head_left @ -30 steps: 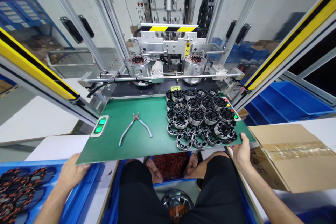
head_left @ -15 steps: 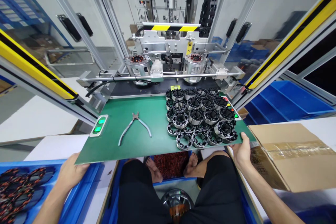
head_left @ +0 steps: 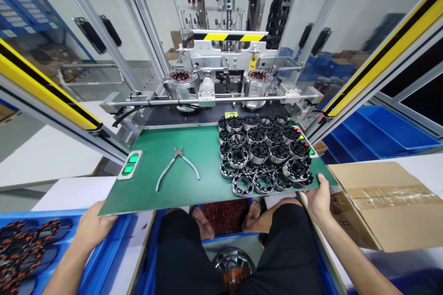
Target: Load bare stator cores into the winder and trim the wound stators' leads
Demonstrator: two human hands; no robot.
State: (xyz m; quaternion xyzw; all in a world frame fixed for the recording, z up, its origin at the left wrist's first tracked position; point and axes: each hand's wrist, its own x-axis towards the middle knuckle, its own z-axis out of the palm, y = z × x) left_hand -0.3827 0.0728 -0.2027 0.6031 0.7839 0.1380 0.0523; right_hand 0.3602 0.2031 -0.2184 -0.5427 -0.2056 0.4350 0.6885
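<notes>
My left hand [head_left: 94, 227] is closed on the front left corner of the green worktop [head_left: 204, 150], its fingertips hidden under the edge. At the front right corner, my right hand [head_left: 319, 199] grips the same worktop with the thumb on top and the fingers beneath. Just beyond that hand stand several stator cores [head_left: 259, 152], metal rings with black toothed insulation, stacked in rows. Diagonal cutters [head_left: 178, 166] with pale blue handles lie spread on the left half of the worktop, away from both hands.
Behind the worktop, the machine holds two copper-wound stators [head_left: 181, 76] in metal fixtures. Green-lit buttons [head_left: 130, 165] sit at left. A blue tray [head_left: 114, 244] with wound stators is on the left; a cardboard box [head_left: 387, 198] is on the right. Yellow-and-black posts [head_left: 44, 83] flank the machine.
The machine's upper carriage and striped bar have shifted slightly to the right. Both hands, the cutters and the stator cores stay where they were.
</notes>
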